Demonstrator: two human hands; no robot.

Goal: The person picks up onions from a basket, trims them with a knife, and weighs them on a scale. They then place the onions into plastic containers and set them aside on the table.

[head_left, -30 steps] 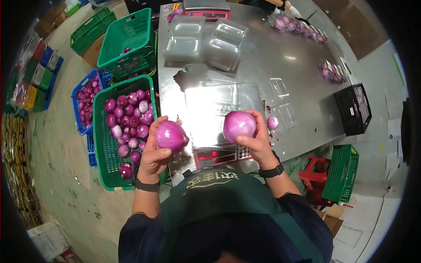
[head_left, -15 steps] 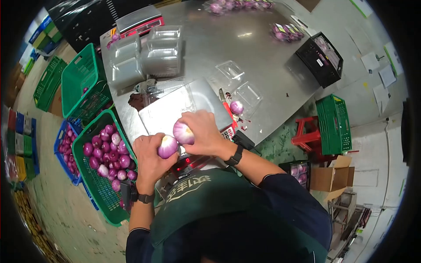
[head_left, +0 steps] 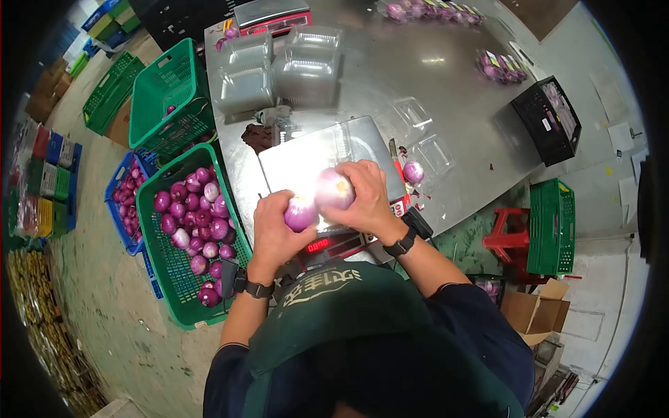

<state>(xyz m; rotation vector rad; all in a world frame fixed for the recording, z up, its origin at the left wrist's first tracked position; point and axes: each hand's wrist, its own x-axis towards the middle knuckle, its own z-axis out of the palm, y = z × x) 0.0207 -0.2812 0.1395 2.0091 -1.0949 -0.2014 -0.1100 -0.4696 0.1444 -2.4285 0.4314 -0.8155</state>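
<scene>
My left hand [head_left: 274,227] is closed around a purple onion [head_left: 301,214] at the near edge of the scale [head_left: 373,150]. A larger, paler onion [head_left: 334,188] is gripped in my right hand [head_left: 371,196], close beside the first one and over the bright steel plate. Red digits glow on the scale's display [head_left: 318,245], just below the onions. To the right of the scale, a single onion [head_left: 413,172] lies near a clear plastic container [head_left: 433,155], with a red-handled tool [head_left: 398,165] and bits of peel around it.
A green crate [head_left: 143,209] of loose onions stands at the table's left, with a blue crate [head_left: 111,202] beyond it. Stacked clear containers [head_left: 306,73] and a second scale [head_left: 272,17] occupy the far left. Packed onions [head_left: 500,67] and a black crate [head_left: 547,118] are at the right.
The view has shifted, so the table appears further right and higher. Both hands still hold an onion each over the scale. The display now shows several digits instead of a zero.
</scene>
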